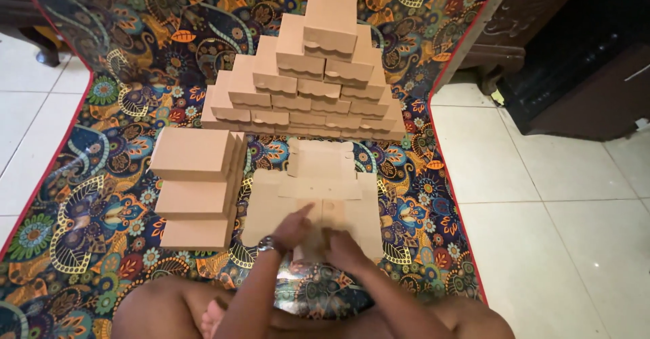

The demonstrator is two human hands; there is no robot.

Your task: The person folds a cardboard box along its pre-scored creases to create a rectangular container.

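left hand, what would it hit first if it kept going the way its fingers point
The left hand points up and away over the flat unfolded cardboard sheet; first in line is probably the partly folded box beyond, though depth is unclear.

Patterned mat point(88, 197) on tiled floor point(542, 197) carries box pyramid point(305, 75), box stack point(196, 190), flat cardboard point(311, 197).

Thing: flat cardboard box blank point(318, 203), unfolded
Colour: plain tan
Pose: lying flat, flaps spread to left and right, one flap reaching far
Place: on the patterned mat, near centre, its near edge under both hands
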